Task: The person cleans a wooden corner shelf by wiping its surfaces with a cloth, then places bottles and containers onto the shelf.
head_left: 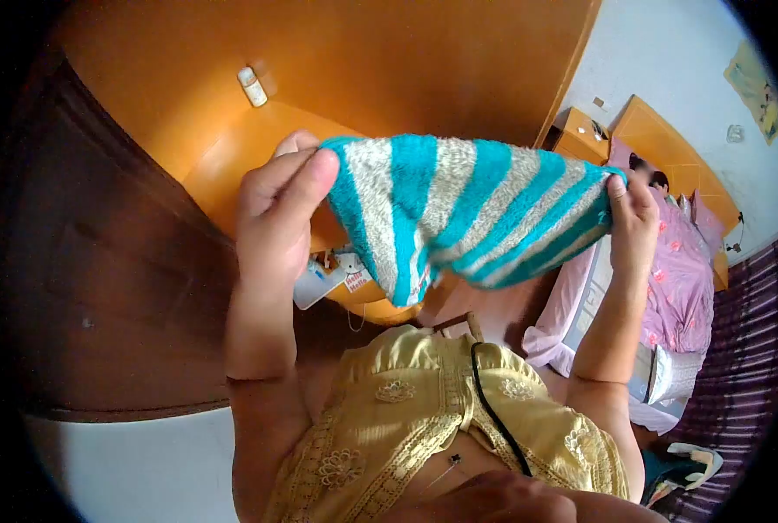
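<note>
A fluffy towel (467,187) with turquoise and pale grey stripes is held up in the air, stretched sideways between both hands. My left hand (277,205) pinches its left top corner, with the thumb on the near side. At the opposite end, my right hand (635,209) grips the other corner between thumb and fingers. Below the upper edge the cloth sags in folds, and its lower part looks slightly blurred.
Behind the towel is an orange-brown wooden unit with a shelf (232,144), where a small white bottle (252,87) stands. A bag with printed lettering (354,272) lies lower down. To the right are a bed with pink bedding (681,270) and a striped purple curtain (746,349).
</note>
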The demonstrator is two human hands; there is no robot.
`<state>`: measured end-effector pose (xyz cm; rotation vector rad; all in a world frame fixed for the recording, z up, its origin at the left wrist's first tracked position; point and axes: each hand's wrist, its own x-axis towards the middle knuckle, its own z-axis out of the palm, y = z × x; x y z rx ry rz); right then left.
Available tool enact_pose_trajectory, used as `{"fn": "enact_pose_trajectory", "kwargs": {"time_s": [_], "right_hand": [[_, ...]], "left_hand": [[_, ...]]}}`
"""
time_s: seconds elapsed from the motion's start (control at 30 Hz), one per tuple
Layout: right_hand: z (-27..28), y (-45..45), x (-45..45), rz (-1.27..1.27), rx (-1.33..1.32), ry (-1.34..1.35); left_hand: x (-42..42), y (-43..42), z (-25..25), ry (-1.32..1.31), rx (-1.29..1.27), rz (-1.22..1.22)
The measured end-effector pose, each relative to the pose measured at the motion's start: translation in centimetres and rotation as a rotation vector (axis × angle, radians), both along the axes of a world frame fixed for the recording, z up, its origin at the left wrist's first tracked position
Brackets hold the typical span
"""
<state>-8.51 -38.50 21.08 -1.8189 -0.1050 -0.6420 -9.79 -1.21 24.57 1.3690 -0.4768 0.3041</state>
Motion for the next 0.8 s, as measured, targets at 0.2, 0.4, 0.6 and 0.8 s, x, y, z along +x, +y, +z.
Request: {"fn": "enact_pose_trajectory", "kwargs": {"time_s": [0.2, 0.4, 0.6, 0.8], "right_hand": [[3.3, -0.5, -2.7, 0.346, 0.635, -0.193], [-0.4, 10.4, 0.8, -0.352, -0.585, -0.434], [4.8, 10.4, 5.2, -0.390, -0.271, -0.667], [18.2, 10.4, 8.0, -0.497, -0.408, -0.698]], "left_hand": [[-0.1, -4.1, 5.1, 0.106, 0.016, -0.157], [0.6, -10.1, 5.6, -0.316, 0.073, -0.148], [-2.5, -6.6, 0.2, -0.197, 0.463, 0.155], [-2.2, -3.4, -2.0, -0.129, 0.292, 0.281]]}}
